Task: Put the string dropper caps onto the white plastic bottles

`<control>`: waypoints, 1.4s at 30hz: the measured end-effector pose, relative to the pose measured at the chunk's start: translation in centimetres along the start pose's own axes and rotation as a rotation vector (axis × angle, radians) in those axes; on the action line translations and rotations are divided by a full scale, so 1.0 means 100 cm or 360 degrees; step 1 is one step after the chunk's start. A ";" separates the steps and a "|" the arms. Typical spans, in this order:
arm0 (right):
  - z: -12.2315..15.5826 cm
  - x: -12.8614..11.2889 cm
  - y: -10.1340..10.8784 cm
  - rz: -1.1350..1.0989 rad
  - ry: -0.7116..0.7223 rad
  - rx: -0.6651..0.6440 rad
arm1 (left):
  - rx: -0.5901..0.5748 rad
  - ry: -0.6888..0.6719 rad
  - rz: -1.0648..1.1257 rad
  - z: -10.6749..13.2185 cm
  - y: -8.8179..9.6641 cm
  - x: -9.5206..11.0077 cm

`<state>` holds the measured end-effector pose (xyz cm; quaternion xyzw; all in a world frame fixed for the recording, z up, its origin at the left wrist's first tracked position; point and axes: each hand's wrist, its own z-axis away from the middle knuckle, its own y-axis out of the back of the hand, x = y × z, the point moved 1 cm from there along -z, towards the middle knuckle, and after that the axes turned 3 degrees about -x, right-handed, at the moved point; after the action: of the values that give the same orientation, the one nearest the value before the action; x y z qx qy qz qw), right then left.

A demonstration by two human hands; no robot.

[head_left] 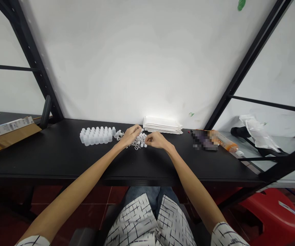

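Note:
At the middle of the black table, a pile of small white pieces with pale cords (138, 142) lies between my two hands. My left hand (130, 135) is over the pile's left and back side, its fingers bent together; what they hold, if anything, is hidden. On the pile's right edge, my right hand (157, 140) has thumb and fingertips pressed together near the white pieces, and I cannot make out what is in them. To the left of the pile stand several small white bottles (96, 136) in close rows.
A stack of flat white sheets or boxes (161, 124) lies behind my right hand by the wall. To the right are a blurred dark item (204, 140) and a bottle with orange contents (227, 143). An open cardboard box (11, 133) sits far left. Black metal posts (38, 61) frame the table.

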<state>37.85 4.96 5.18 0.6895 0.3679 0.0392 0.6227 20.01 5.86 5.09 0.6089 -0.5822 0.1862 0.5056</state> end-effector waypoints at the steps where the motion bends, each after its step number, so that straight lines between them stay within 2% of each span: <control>1: 0.000 0.001 0.000 0.0007 -0.0002 -0.0011 | -0.0011 0.0003 0.0002 0.001 0.000 0.001; 4: 0.002 0.003 0.004 -0.0076 0.0009 -0.0048 | -0.0034 0.0032 0.0030 0.002 -0.002 0.005; 6: 0.004 0.005 0.009 -0.0261 -0.0008 -0.0030 | -0.0048 0.0054 0.0072 0.003 -0.003 0.006; 12: 0.009 0.003 0.027 -0.1000 -0.0079 0.0296 | -0.0082 0.0106 0.0120 0.004 -0.005 0.005; 15: 0.009 -0.001 0.028 -0.1164 -0.0091 0.0310 | -0.0085 0.0125 0.0119 0.004 -0.005 0.005; 31: 0.006 -0.006 0.016 -0.1303 0.0004 0.0226 | -0.0067 0.0082 0.0065 0.003 -0.007 0.003; 36: 0.005 -0.003 0.015 -0.1343 0.0040 0.0224 | -0.0145 0.0104 0.0075 0.006 -0.006 0.006; 42: 0.004 -0.002 0.016 -0.1335 0.0034 0.0291 | -0.0234 0.0031 0.0064 0.008 -0.006 0.008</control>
<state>38.65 4.61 6.64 0.5323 0.6247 -0.2430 0.5171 20.45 4.69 5.17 0.5563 -0.6015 0.1591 0.5508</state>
